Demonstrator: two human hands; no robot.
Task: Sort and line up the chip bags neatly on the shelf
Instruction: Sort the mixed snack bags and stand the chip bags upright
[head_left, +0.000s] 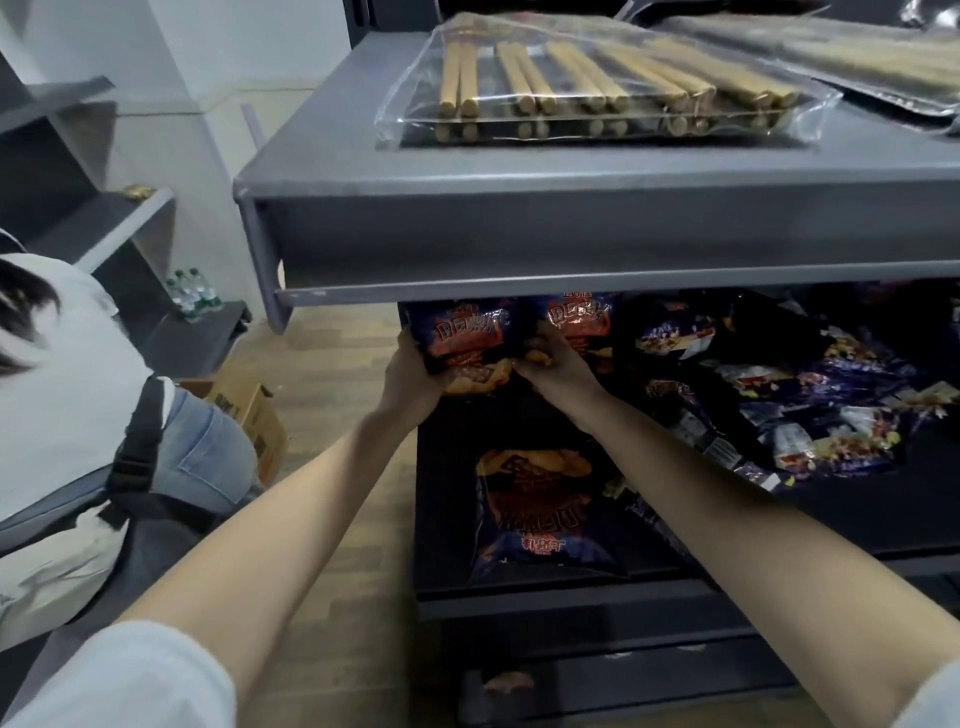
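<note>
Left hand (415, 371) and right hand (556, 364) grip a glossy, crinkled bag (467, 336).

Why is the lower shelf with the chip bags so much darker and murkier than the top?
Head view: the grey metal upper shelf overhangs and shades the black lower shelf, so the dark blue chip bags look murky; glare streaks the clear plastic pack of biscuit sticks.

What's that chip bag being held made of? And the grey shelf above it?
The chip bag looks like thin, glossy printed plastic film: it creases and puffs where it is gripped. The grey shelf is probably painted metal with a matte finish, judging by its thin folded edges, though it could be coated board.
</note>
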